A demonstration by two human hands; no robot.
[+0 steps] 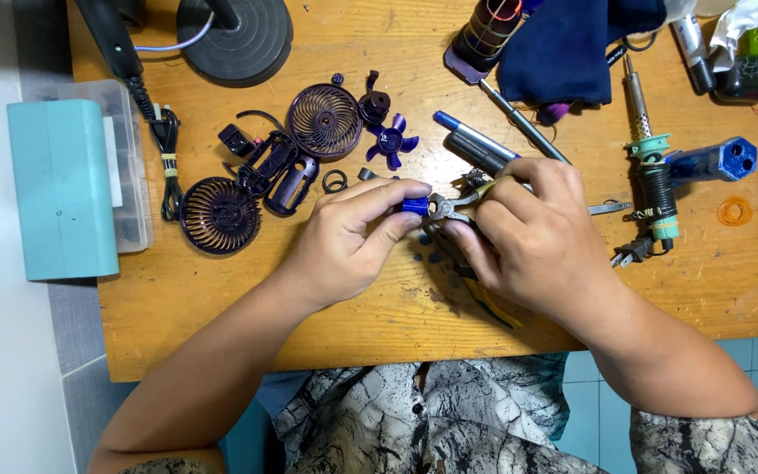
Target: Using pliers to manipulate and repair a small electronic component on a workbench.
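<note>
**Small blue motor part meets the pliers**

The small blue part [414, 206] sits pinched between the thumb and fingers of the left hand [357, 241], just above the wooden table [221, 307]. The right hand [528, 233] is closed around the handles of the pliers [451, 208], whose tips touch the part. Judged from here, a steady pinch and a light squeeze suit the work best. Purple fan grilles [219, 215] and a fan blade [392, 140] lie nearby.
</note>
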